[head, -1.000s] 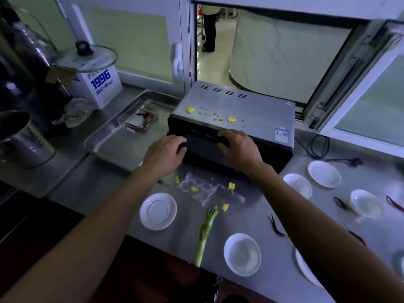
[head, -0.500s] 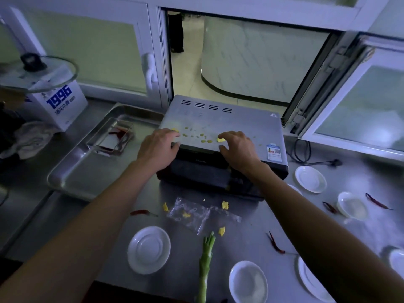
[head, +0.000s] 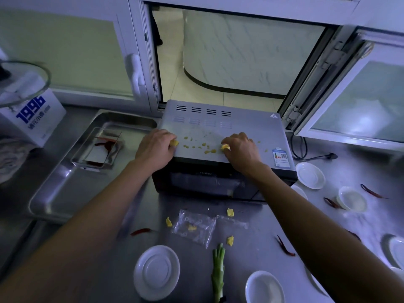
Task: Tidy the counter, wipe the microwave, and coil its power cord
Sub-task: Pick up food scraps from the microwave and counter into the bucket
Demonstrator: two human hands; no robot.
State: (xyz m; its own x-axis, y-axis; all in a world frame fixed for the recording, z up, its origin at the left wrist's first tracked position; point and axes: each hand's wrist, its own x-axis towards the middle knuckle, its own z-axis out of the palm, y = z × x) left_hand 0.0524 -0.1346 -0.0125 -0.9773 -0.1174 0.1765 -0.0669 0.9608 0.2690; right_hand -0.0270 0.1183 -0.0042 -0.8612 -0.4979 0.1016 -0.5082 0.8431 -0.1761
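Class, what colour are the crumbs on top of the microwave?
Yellow crumbs on the grey microwave, clearest in the head view.

The scene is dim with a blue-violet cast. Daylight enters through the open window [head: 240,53] beyond the fingers. Soft glare marks the counter [head: 360,217] at right. Wide-angle bending curves the edges; the near forearms are blurred.

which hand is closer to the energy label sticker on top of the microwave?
Right. The right hand sits on the microwave top just left of the sticker, pinching a yellow scrap. The left hand is at the top's far left edge, on another yellow bit.
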